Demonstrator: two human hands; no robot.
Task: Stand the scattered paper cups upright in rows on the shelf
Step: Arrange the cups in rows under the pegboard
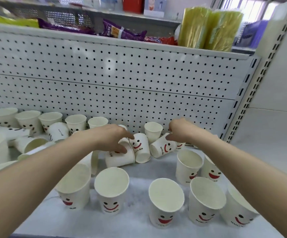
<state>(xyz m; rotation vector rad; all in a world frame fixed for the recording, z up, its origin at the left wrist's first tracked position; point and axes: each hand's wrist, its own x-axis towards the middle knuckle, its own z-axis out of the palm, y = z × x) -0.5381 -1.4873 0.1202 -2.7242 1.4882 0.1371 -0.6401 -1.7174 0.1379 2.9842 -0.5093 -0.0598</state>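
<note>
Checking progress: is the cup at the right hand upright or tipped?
Tipped: the cup lies on its side, mouth facing lower left, smiley sideways.

The left hand (112, 140) and right hand (182, 130) are bare, on bare forearms (53, 169).

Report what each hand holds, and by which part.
Left hand pinches a tipped paper cup by its side; right hand grips a second tipped cup near its base.

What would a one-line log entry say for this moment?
left grip: pinches lying cup | right grip: holds tilted cup | front cups: upright
</note>
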